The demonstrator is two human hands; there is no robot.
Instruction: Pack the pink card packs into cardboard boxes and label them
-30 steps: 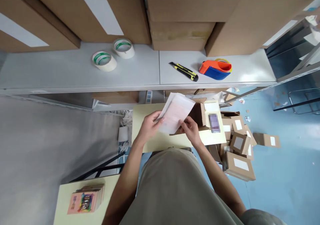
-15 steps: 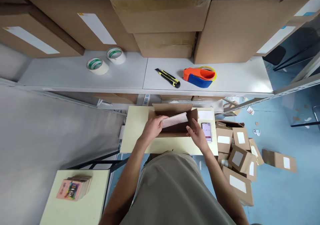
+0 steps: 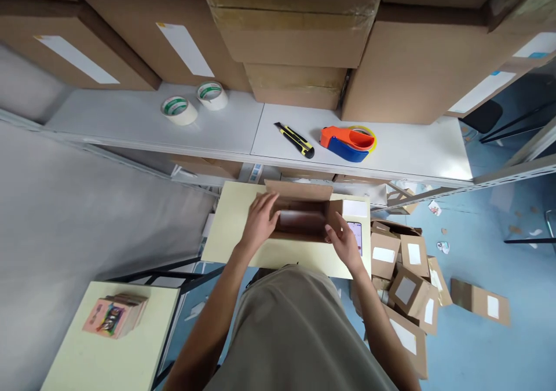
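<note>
An open cardboard box (image 3: 299,238) stands on the pale yellow table, its far flap raised. Inside lies a whitish wrapped packet (image 3: 299,219), flat on the bottom. My left hand (image 3: 259,222) is at the box's left end, fingers stretched out and thumb apart, holding nothing. At the right end, my right hand (image 3: 345,245) has its fingers apart beside the right flap and the near corner. Whether those fingertips touch the cardboard I cannot tell. A phone (image 3: 356,234) with a lit screen lies just right of that hand, partly covered by it.
Above the table runs a grey shelf (image 3: 226,125) with tape rolls (image 3: 179,110), a utility knife (image 3: 295,140), an orange-blue tape dispenser (image 3: 348,143) and large cartons (image 3: 295,37). Labelled boxes (image 3: 408,289) are heaped on the floor at right. Books (image 3: 115,315) lie on a side table at left.
My left hand has let go of the wrapped packet, which now lies in the box, and has moved left and up to the box's end. My right hand stays near the right flap.
</note>
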